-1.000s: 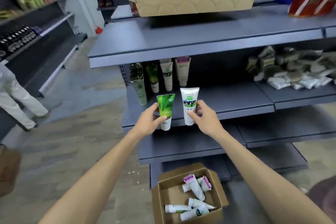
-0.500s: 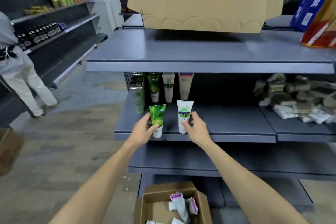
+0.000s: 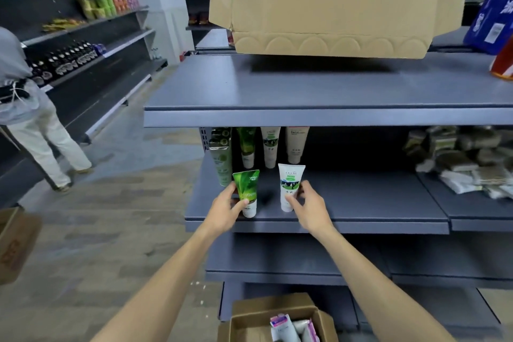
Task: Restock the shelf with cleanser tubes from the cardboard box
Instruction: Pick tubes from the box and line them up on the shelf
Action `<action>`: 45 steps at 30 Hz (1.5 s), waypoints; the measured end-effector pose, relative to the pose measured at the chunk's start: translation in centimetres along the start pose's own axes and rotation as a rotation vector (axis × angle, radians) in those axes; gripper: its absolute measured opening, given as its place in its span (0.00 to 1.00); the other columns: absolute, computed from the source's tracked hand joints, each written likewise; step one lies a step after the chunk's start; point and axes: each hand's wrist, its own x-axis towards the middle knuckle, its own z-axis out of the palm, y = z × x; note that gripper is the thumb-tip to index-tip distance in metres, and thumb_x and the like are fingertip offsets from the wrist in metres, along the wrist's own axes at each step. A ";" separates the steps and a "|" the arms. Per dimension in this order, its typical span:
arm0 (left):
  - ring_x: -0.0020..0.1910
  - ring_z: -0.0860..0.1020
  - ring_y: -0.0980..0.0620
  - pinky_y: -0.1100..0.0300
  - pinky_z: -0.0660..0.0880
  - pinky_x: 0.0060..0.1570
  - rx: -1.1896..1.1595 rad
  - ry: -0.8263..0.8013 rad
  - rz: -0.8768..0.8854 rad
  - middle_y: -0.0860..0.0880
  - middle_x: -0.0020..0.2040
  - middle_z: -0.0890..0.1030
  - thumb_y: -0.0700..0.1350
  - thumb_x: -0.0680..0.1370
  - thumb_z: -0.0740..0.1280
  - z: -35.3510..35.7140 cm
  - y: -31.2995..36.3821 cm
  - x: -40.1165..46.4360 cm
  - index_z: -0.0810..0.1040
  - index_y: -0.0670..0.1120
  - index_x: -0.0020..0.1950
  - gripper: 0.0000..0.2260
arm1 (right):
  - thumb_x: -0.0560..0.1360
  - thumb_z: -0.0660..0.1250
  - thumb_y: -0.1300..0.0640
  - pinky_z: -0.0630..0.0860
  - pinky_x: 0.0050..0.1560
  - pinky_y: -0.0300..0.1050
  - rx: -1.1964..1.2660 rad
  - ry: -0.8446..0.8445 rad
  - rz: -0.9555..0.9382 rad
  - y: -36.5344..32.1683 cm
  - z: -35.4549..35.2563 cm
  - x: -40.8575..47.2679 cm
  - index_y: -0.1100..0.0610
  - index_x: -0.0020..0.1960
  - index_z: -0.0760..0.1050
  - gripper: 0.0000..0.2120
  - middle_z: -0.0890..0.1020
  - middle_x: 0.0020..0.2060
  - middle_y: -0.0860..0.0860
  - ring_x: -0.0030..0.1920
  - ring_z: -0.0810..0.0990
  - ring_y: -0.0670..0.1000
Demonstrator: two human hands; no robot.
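Looking through the head camera, I see my left hand [image 3: 226,209] wrapped around the lower half of a green cleanser tube [image 3: 247,191], thumb across its front and fingers behind it. That tube stands cap-down near the front edge of the middle shelf [image 3: 361,202], leaning a little to the left. My right hand [image 3: 308,207] pinches a white cleanser tube [image 3: 290,187] from its right side, thumb on the front near the cap and fingertips at the printed band. That tube is upright, its cap on the shelf just right of the green one, the two tubes apart with a gap between them. So each grip sits low on its tube, with the crimped end sticking up above the fingers.

Farther back on the same shelf stands a row of tubes [image 3: 270,147], partly hidden under the upper shelf. At the near bottom edge, the open cardboard box [image 3: 249,319] sits on the floor with more tubes inside. A larger cardboard carton [image 3: 333,16] rests on the top shelf.
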 end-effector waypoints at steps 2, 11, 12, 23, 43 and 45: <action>0.49 0.83 0.44 0.45 0.78 0.57 0.008 -0.006 0.015 0.52 0.58 0.81 0.49 0.76 0.67 -0.1 -0.9 0.3 0.67 0.75 0.58 0.21 | 0.77 0.67 0.52 0.79 0.48 0.48 0.006 0.009 0.007 -0.1 0.2 0.1 0.50 0.50 0.70 0.07 0.82 0.46 0.47 0.47 0.80 0.47; 0.59 0.80 0.55 0.53 0.74 0.63 -0.029 -0.073 0.000 0.53 0.61 0.79 0.45 0.78 0.67 0.1 -1.8 1.5 0.69 0.51 0.70 0.21 | 0.78 0.67 0.52 0.78 0.50 0.46 0.007 0.046 0.024 -0.1 0.7 -0.2 0.51 0.53 0.70 0.07 0.83 0.48 0.47 0.50 0.81 0.46; 0.56 0.80 0.59 0.58 0.74 0.61 -0.041 -0.075 -0.010 0.53 0.60 0.80 0.42 0.79 0.67 0.1 -1.6 1.4 0.69 0.49 0.69 0.19 | 0.78 0.67 0.52 0.78 0.50 0.45 0.006 0.049 0.022 -0.2 0.7 -0.3 0.51 0.53 0.71 0.08 0.83 0.49 0.47 0.50 0.81 0.47; 0.54 0.78 0.52 0.53 0.77 0.58 -0.125 0.355 -0.150 0.51 0.57 0.72 0.47 0.68 0.77 4.0 -0.6 -0.6 0.71 0.49 0.62 0.26 | 0.78 0.67 0.52 0.75 0.49 0.39 0.051 0.043 0.028 -0.6 0.7 -0.6 0.51 0.56 0.72 0.09 0.82 0.50 0.46 0.52 0.80 0.46; 0.45 0.81 0.52 0.50 0.79 0.49 -0.059 0.566 -0.185 0.53 0.43 0.82 0.43 0.70 0.77 6.5 -0.3 1.9 0.75 0.50 0.49 0.13 | 0.78 0.67 0.54 0.74 0.46 0.32 0.033 0.028 0.014 -0.3 0.7 0.0 0.52 0.56 0.71 0.09 0.81 0.52 0.45 0.52 0.79 0.43; 0.43 0.81 0.52 0.51 0.79 0.48 -0.054 0.567 -0.190 0.53 0.42 0.82 0.43 0.71 0.76 6.5 -0.2 2.1 0.75 0.50 0.48 0.12 | 0.78 0.67 0.55 0.74 0.47 0.32 0.044 0.026 0.011 -0.2 0.7 0.0 0.51 0.57 0.71 0.09 0.81 0.52 0.45 0.52 0.79 0.43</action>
